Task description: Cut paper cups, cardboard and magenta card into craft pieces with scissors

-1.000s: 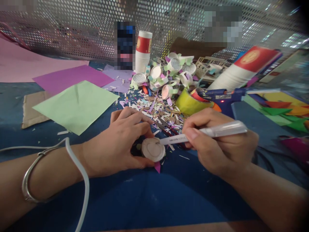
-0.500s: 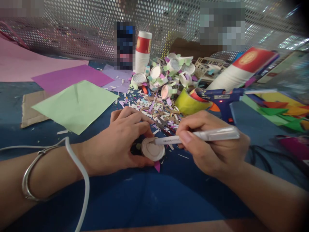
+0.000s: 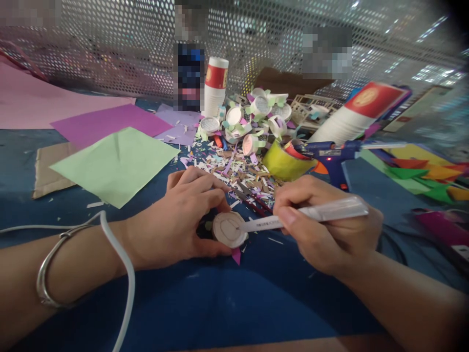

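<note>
Between the thumb and fingers of my left hand (image 3: 186, 215) is a small round white piece (image 3: 227, 232), cut like the bottom of a paper cup, resting low over the table. A dark curved line is drawn on its flat top, and a purple paper point (image 3: 236, 256) sticks out below it. My right hand (image 3: 322, 225) grips a white marker pen (image 3: 269, 224) with a clear end, its tip touching the right part of the drawn line. Dark-handled scissors (image 3: 252, 199) lie just beyond, partly covered by paper scraps.
Paper scraps (image 3: 234, 168) spread behind my hands, before a heap of cut cup pieces (image 3: 256, 115). A blue glue gun (image 3: 335, 156) with a red light rests by a yellow-green roll (image 3: 284, 161). Coloured sheets (image 3: 119, 164) lie left. A white cable (image 3: 126, 278) crosses my left forearm.
The pen tip has moved rightward across the white round piece, and more of the drawn line shows. My left hand keeps its hold. The view has tipped slightly upward.
</note>
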### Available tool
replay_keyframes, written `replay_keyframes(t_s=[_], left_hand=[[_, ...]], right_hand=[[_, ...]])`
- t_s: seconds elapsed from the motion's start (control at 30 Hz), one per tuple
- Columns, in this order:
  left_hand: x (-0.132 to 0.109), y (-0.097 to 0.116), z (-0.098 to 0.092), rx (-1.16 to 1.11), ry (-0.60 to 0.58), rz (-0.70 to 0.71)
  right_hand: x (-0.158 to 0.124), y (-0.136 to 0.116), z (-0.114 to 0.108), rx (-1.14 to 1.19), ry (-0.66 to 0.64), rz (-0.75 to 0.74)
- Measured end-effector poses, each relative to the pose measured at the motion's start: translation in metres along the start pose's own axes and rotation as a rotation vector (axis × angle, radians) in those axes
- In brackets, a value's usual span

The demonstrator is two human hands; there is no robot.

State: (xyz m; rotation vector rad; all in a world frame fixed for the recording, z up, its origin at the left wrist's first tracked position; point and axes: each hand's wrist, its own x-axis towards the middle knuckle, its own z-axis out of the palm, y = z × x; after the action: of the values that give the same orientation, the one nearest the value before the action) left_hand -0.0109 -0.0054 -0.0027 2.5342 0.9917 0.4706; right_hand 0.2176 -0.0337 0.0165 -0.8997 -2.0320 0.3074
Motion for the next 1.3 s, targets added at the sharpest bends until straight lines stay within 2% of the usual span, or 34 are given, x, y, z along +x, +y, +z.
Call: replay_keyframes(t_s=[0.13, 0.33, 0.6, 0.77, 1.07, 1.2, 1.3], left_hand=[[0.0007, 0.0001, -0.0006, 0.008, -0.002, 0.002], [-0.0002, -0.0012, 0.0002, 0.006, 0.002, 0.015], [0.0005, -0.0005, -0.0004, 0.005, 0.0, 0.018], [-0.0006, -0.0008, -0.0012, 0.004, -0.001, 0.015], [0.0004, -0.0004, -0.0022, -0.001, -0.002, 0.017], [-0.0004, -0.0003, -0.0016, 0.002, -0.003, 0.013], [-0.0005, -0.0007, -0.001, 0.011, 0.002, 0.014]], right_hand=[[-0.0023, 0.0035, -0.0015, 0.035, -0.011, -0.01], [-0.007, 0.0046, 0.0024, 0.015, 0.073, 0.011], [-0.0001, 0.0006, 0.0068, 0.002, 0.005, -0.034], [-0.001, 0.0001, 0.0025, 0.009, -0.021, -0.006], [-0.0061, 0.0033, -0.0001, 0.079, 0.005, 0.007], [-0.0049, 0.0018, 0.004, 0.036, 0.048, -0.026], [-0.0014, -0.0004, 0.0071, 0.016, 0.024, -0.045]])
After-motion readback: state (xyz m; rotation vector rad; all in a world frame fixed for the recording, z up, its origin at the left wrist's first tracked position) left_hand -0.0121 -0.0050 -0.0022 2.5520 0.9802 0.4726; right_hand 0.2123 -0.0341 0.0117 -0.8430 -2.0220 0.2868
